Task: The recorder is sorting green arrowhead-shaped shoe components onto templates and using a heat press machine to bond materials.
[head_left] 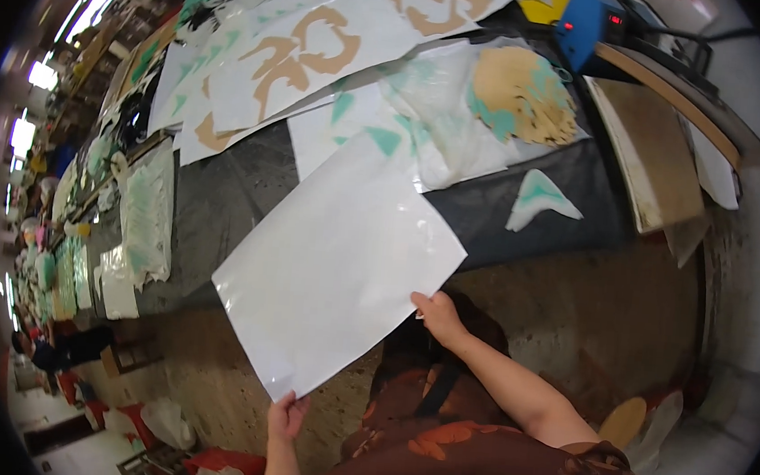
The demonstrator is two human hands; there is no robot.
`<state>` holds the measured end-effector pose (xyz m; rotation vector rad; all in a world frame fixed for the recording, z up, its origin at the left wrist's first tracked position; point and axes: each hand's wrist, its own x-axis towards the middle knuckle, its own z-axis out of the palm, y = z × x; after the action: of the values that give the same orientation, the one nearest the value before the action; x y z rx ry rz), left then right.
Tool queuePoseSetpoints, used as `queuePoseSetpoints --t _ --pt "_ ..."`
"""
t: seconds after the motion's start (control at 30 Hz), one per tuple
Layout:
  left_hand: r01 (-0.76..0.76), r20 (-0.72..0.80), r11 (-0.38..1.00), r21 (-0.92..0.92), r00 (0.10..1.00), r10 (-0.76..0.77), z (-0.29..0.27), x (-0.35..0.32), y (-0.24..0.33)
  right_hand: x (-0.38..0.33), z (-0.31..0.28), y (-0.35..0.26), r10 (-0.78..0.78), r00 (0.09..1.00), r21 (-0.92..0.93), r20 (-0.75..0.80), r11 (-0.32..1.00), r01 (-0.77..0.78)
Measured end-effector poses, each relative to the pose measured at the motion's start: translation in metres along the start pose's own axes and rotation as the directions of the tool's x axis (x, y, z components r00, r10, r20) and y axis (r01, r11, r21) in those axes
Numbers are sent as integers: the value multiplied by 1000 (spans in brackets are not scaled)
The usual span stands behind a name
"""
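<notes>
A large blank white sheet (pixel 335 243) slants across the middle of the view, its far part over the dark table (pixel 233 181) and its near part jutting past the table edge. My left hand (pixel 287 415) is closed on its lower corner. At the sheet's near right edge, my right hand (pixel 438 318) pinches it between thumb and fingers. Beyond the sheet lie a crumpled clear plastic film (pixel 447 122) and a rounded heap of tan and green pieces (pixel 523 97). A white, green-marked curved triangular piece (pixel 543 201) rests to the right on the table.
White sheets with tan cut-out shapes (pixel 310 53) cover the far table. A blue box with a red display (pixel 584 28) stands at the far right, near a brown board (pixel 654 161). Green-marked film (pixel 148 210) lies at left. Another person (pixel 72 347) is far left.
</notes>
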<state>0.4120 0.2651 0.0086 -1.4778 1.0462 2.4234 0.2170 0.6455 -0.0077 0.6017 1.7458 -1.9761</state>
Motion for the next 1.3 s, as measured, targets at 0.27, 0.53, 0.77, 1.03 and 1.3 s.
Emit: queuePoseSetpoints --t 0.27,0.53,0.77,1.03,1.3 --pt "61 3 994 89 998 -61 -15 -54 -92 -115 -92 -20 -429 886 -134 177 881 454" --pt "64 350 924 378 914 -207 155 -100 -153 -268 -287 55 -103 927 316 -359 922 225" --pt "-58 533 690 722 682 -500 320 -161 -265 -363 -417 110 11 574 418 -819 696 584" --pt "-409 582 427 807 420 -697 453 -215 -365 -400 -528 122 178 226 286 -958 498 819" --pt "-266 556 492 829 489 -673 606 -239 -480 -385 -653 77 236 76 174 -969 428 887"
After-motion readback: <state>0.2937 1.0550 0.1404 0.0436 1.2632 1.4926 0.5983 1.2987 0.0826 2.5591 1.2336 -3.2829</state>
